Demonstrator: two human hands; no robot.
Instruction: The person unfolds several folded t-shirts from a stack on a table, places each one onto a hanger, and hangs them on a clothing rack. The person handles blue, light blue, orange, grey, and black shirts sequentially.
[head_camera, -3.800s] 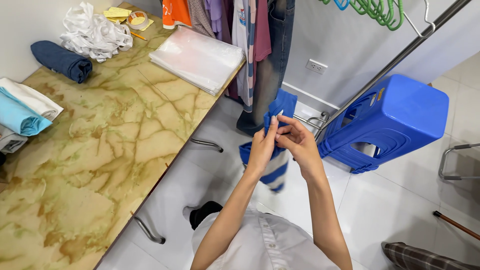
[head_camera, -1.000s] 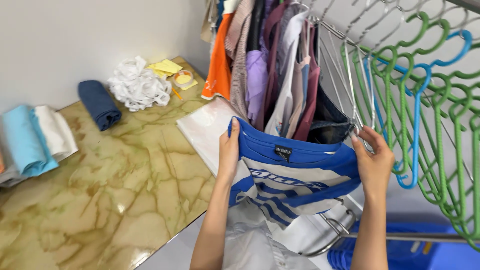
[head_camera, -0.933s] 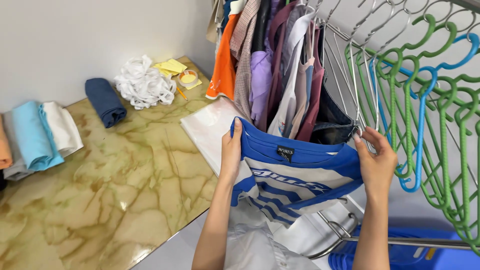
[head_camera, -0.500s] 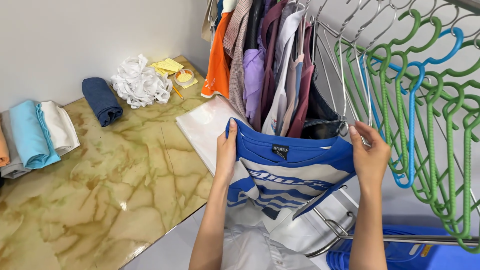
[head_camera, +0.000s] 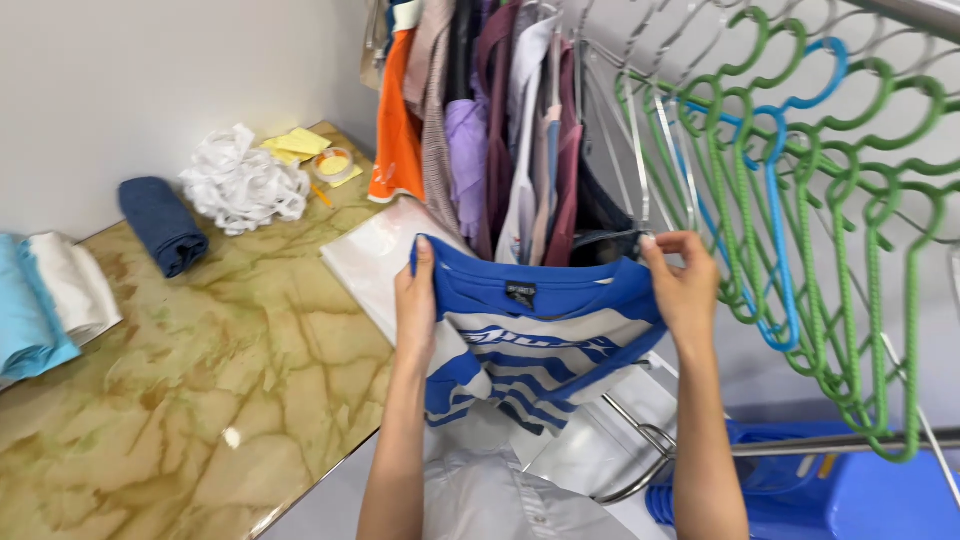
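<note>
You've got the blue striped shirt (head_camera: 535, 335) stretched out between both hands, held up by its shoulders in front of you. Your left hand (head_camera: 415, 310) is closed over the left shoulder, thumb up along the blue edge, and your right hand (head_camera: 685, 290) is pinching the right shoulder with fingers curled around the fabric. So both hands are clamped on the same shirt, collar facing you with the dark label showing.

Right behind it is the row of hanging clothes (head_camera: 490, 130), orange, purple and maroon stuff packed tight. To your right there's a bunch of empty green hangers (head_camera: 860, 250) and a blue one mixed in. On the marble-look surface (head_camera: 180, 370) to your left: a rolled navy towel (head_camera: 160, 225), a crumpled white cloth (head_camera: 240, 180), and a flat clear plastic bag (head_camera: 375, 260) just beside your left hand.
</note>
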